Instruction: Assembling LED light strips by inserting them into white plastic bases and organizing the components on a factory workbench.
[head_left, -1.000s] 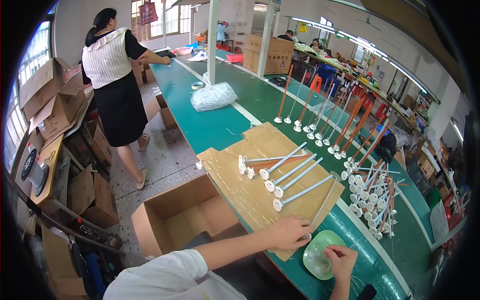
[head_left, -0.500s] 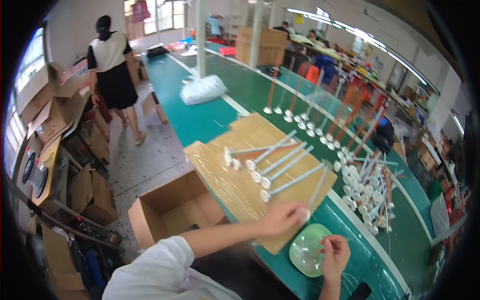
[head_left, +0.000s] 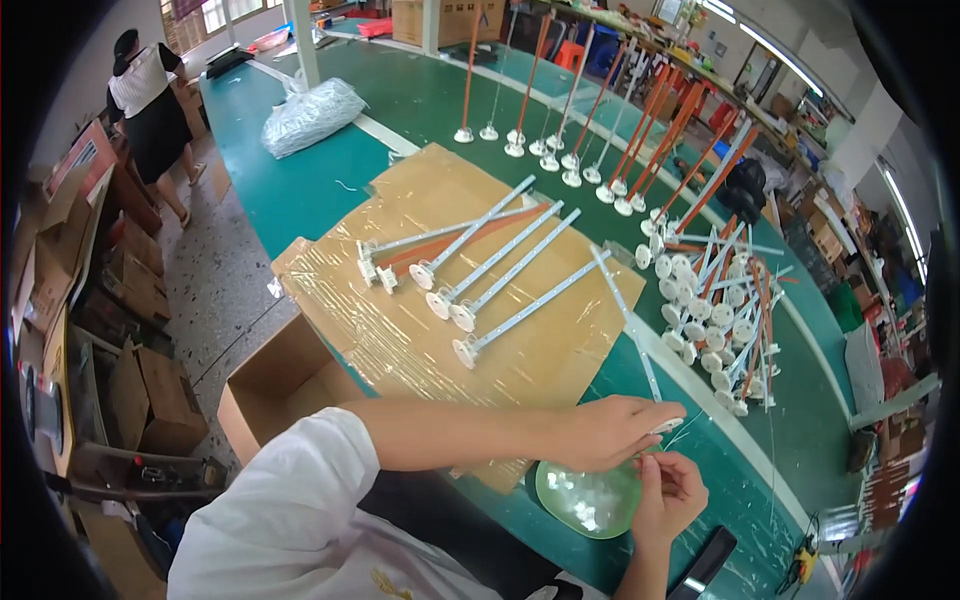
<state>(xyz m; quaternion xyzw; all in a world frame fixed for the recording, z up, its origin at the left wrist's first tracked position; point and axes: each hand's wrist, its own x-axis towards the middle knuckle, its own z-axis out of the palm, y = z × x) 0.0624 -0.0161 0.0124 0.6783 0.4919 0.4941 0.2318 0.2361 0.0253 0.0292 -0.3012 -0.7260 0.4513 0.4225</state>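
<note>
My left hand [head_left: 622, 432] is closed on the round white base of a pale strip [head_left: 640, 352] dotted along its length. The strip points away from me, over the cardboard's right edge. Thin wires stick out by the base. My right hand [head_left: 672, 496] is just below, its thumb and fingers pinched together close to the base; what they hold is too small to make out. Under both hands stands a green dish [head_left: 588, 500] with shiny clear contents. Several similar strips [head_left: 541, 308] with white bases lie on the flattened cardboard [head_left: 420, 345].
A heap of strips with white bases [head_left: 715, 320] lies to the right. Behind it, several orange and pale rods [head_left: 528, 85] stand upright on white bases. A clear plastic bag [head_left: 312, 115] sits far left on the green table [head_left: 235, 150]. An open box [head_left: 285, 380] stands below the table's edge. A person [head_left: 148, 110] is at far left.
My left hand has carried the strip's base rightward, against my right hand above the dish. The view has shifted, and the person at far left has moved farther left in it.
</note>
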